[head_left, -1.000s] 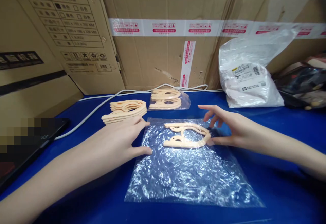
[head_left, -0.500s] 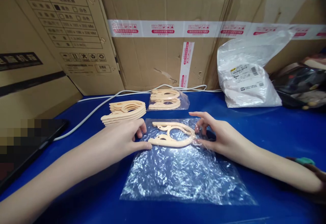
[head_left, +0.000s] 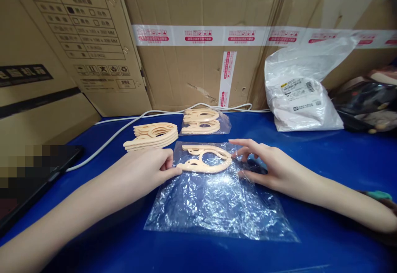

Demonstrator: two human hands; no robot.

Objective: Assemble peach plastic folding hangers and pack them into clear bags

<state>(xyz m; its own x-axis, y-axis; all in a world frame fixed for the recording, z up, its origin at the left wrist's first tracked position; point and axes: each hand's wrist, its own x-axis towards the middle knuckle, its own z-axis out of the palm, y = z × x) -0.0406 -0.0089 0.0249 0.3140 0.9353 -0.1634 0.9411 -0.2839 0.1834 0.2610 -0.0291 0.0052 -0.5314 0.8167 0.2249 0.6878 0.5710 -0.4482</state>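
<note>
A clear plastic bag (head_left: 217, 211) lies flat on the blue table in front of me. Inside its far end is a cream folding hanger (head_left: 214, 168), curved, with an oval opening. My left hand (head_left: 151, 165) is closed at the bag's left edge, thumb tip against the hanger's near left end; the curled fingers are partly hidden. On the right, my right hand (head_left: 260, 163) has its fingers apart beside the hanger's rounded end, fingertips at the bag's surface. Just beyond my left hand is a stack of similar hangers (head_left: 151, 136).
Behind the bag lie more hangers in a clear bag (head_left: 204, 126). A white cable (head_left: 114, 136) runs along the table's back. Cardboard boxes (head_left: 198, 74) wall off the rear and left. A white plastic package (head_left: 304, 99) stands at back right; a dark device (head_left: 58, 165) sits at left.
The bag and the hanger in it have slid away from me and slightly left. My left hand has shifted a little the same way; the right fingers have spread off the hanger's end.
</note>
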